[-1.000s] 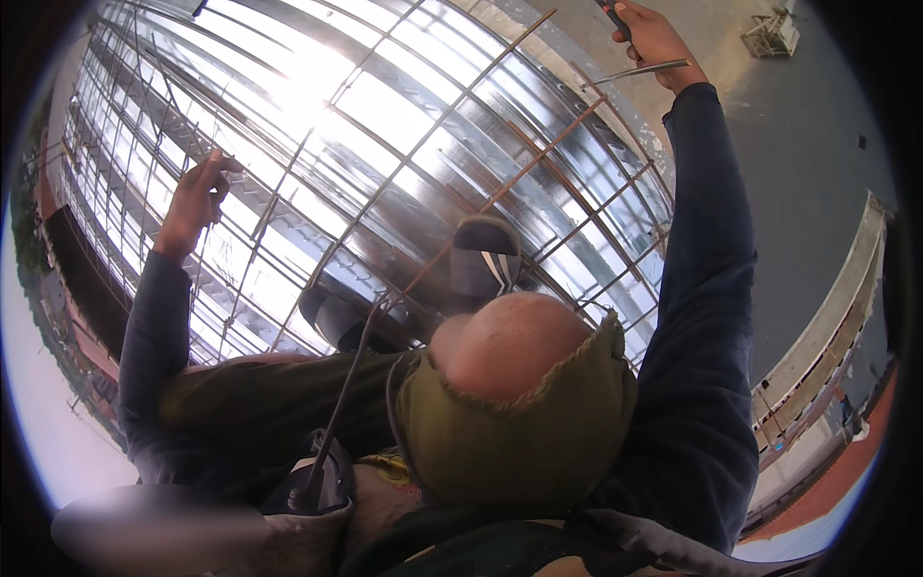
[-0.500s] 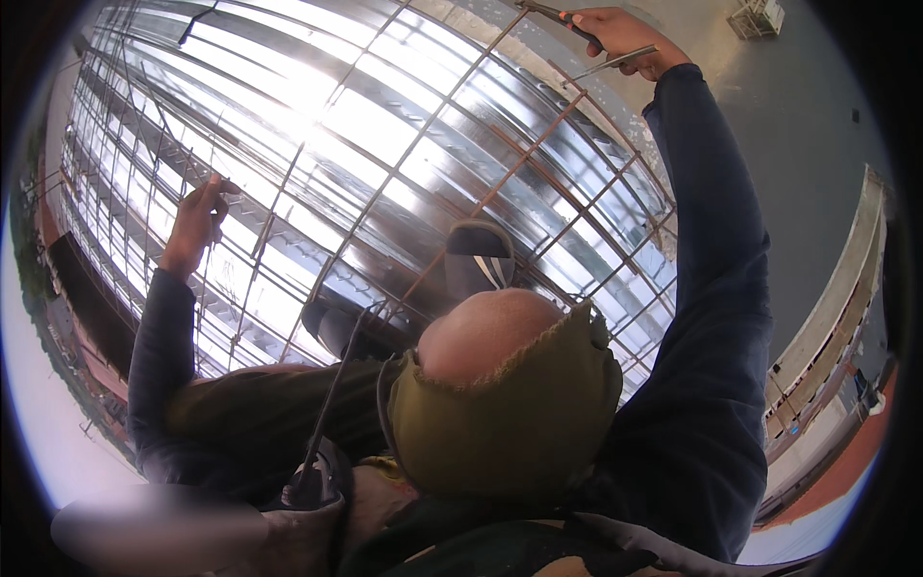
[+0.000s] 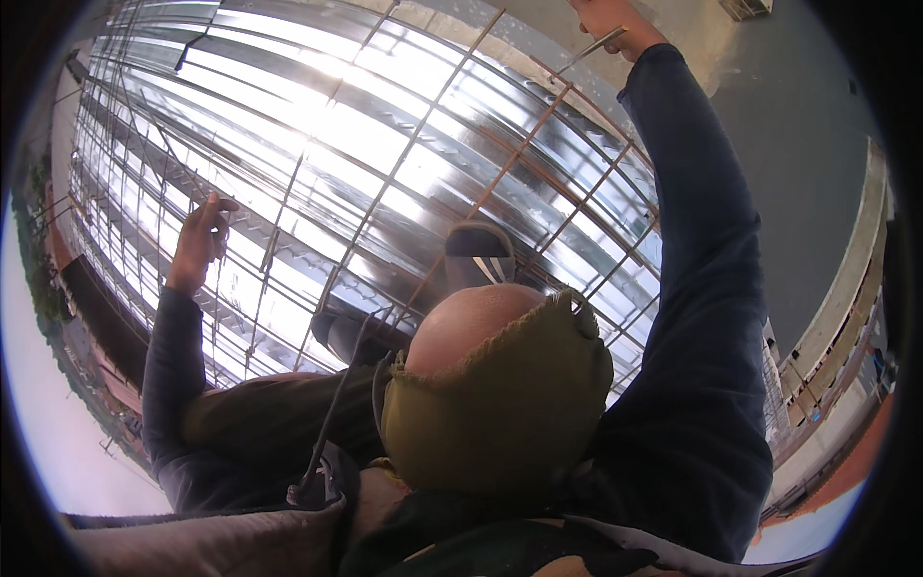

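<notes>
My left hand is raised over the left part of a steel bar mesh. Its fingers are bent together in a pinch; thin strands, perhaps wire, show beside them, but what they hold is unclear. At the top edge, my right hand is partly cut off by the picture's border, its fingers curled. A thin metal bar sticks out from under this hand toward the mesh corner. The pliers with orange and black handles, seen in this hand a moment earlier, are out of the picture now.
Shiny corrugated metal sheeting lies under the mesh. My bare knee shows through torn olive trousers; a dark shoe rests on the mesh. Grey floor lies right, beyond a concrete edge.
My right hand has gone up and slightly left, carrying the pliers out of the picture. My left hand has shifted a little down, its fingertips now farther right. The whole view has moved slightly.
</notes>
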`<action>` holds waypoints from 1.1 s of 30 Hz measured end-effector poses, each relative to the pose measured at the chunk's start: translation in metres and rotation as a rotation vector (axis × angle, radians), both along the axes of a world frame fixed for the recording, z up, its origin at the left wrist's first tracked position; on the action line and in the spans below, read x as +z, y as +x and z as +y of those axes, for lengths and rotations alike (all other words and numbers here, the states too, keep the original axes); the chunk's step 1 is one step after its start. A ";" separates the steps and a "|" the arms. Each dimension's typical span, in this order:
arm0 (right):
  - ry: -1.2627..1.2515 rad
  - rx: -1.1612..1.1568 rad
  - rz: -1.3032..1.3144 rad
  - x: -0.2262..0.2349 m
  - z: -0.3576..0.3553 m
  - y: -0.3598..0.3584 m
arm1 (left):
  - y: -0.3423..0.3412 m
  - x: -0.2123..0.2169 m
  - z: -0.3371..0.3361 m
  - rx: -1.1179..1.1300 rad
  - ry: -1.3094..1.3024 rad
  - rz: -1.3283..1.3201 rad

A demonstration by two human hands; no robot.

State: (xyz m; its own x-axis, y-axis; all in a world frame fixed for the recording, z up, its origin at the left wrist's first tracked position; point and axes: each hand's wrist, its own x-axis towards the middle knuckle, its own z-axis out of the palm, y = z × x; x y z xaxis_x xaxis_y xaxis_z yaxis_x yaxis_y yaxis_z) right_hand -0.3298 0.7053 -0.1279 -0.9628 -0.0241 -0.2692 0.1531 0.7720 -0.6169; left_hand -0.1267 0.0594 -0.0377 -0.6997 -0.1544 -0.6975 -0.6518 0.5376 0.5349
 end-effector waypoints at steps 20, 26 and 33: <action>-0.070 0.119 -0.359 0.047 -0.016 -0.001 | 0.009 0.011 0.008 -0.007 -0.048 -0.039; -0.176 0.161 -0.399 0.045 -0.026 0.017 | 0.007 0.009 0.004 -0.018 -0.079 -0.043; -0.135 0.229 -0.177 0.004 0.000 0.000 | 0.006 0.004 0.007 -0.034 -0.105 -0.067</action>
State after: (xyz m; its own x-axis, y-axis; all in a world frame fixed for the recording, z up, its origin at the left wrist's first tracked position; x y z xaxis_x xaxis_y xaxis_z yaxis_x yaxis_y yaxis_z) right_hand -0.3299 0.7050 -0.1234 -0.8665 -0.2821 -0.4118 0.0989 0.7115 -0.6957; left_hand -0.1205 0.0669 -0.0341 -0.6579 -0.2063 -0.7243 -0.6649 0.6109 0.4299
